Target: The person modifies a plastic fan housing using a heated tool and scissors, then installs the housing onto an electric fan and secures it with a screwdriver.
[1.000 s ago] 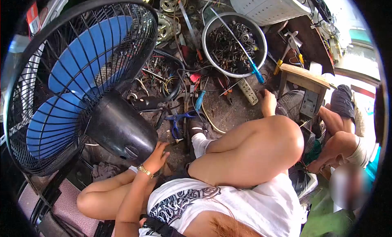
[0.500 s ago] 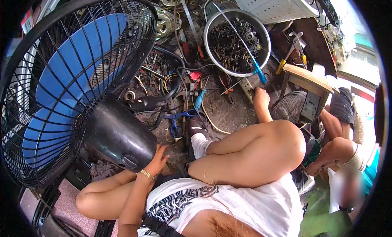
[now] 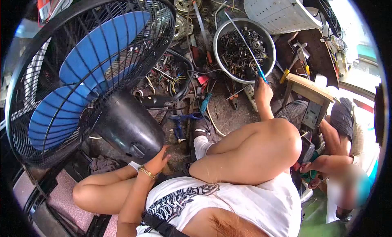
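A long thin screwdriver [image 3: 248, 48] with a blue handle lies slanted across a metal bowl [image 3: 216, 53]. The bowl is filled with screws and small metal parts. My right hand [image 3: 263, 93] is closed around the screwdriver's handle at the bowl's near rim. On the left stands a tilted electric fan [image 3: 132, 124] with blue blades, a black wire guard and a black motor housing. My left hand [image 3: 157, 162], with a gold watch at the wrist, grips the lower rear end of that housing; some of its fingers are hidden.
Blue-handled scissors [image 3: 179, 124], pliers [image 3: 233, 100], wires and loose parts lie on the dirty floor. A white perforated basket [image 3: 273, 12] stands at the back. To the right are a small wooden stool [image 3: 308, 88] and another person's hands [image 3: 310, 173].
My right hand has moved up from the floor beside the power strip to the screwdriver and taken its handle. My left hand stays at the fan. The whole view has shifted slightly.
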Available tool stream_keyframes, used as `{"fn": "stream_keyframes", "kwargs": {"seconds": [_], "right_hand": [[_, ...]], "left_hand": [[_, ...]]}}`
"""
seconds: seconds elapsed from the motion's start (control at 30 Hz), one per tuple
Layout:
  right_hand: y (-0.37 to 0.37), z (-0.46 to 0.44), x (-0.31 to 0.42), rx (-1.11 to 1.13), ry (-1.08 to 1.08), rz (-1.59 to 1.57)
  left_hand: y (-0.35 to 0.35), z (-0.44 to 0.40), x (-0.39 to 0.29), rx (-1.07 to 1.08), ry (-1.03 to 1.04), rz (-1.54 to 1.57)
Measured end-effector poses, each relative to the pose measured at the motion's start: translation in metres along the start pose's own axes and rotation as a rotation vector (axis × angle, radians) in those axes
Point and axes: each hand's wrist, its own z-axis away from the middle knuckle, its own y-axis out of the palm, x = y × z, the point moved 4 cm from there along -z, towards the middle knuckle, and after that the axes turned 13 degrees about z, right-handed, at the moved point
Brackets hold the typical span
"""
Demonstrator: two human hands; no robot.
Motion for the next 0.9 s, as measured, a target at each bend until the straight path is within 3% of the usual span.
{"fn": "stream_keyframes", "kwargs": {"seconds": [0.1, 0.17, 0.23, 0.3, 0.37, 0.43, 0.5, 0.63, 0.8, 0.9], "right_hand": [[0.022, -0.023, -0.004, 0.169, 0.076, 0.032], [0.046, -0.037, -0.007, -0.113, -0.005, 0.071], [0.020, -0.040, 0.001, -0.093, 0.009, -0.018], [0.049, -0.052, -0.010, -0.136, 0.050, 0.017], [0.054, -0.060, -0.013, 0.012, 0.044, 0.034], [0.011, -0.045, -0.003, 0.095, 0.102, -0.052], [-0.035, -0.036, -0.007, -0.041, 0.095, -0.133], [-0.129, -0.023, -0.014, 0.146, -0.050, -0.911], [-0.226, -0.001, 0.004, 0.197, -0.212, -1.062], [-0.279, 0.024, 0.022, 0.342, -0.352, -1.097]], "left_hand": [[-0.002, 0.004, -0.001, 0.007, 0.045, -0.079], [-0.004, 0.006, -0.007, -0.028, -0.038, -0.059], [-0.009, 0.010, -0.020, -0.066, -0.027, 0.011], [-0.014, 0.014, -0.031, -0.097, 0.037, 0.011], [-0.014, 0.018, -0.039, -0.101, 0.116, -0.013], [-0.015, 0.024, -0.042, -0.144, 0.174, -0.101], [-0.014, 0.028, -0.039, -0.164, 0.233, -0.083], [-0.007, 0.031, -0.037, -0.194, 0.288, -0.096], [-0.011, 0.038, -0.071, -0.185, 0.437, -0.143], [-0.021, 0.045, -0.094, -0.182, 0.499, -0.088]]}}
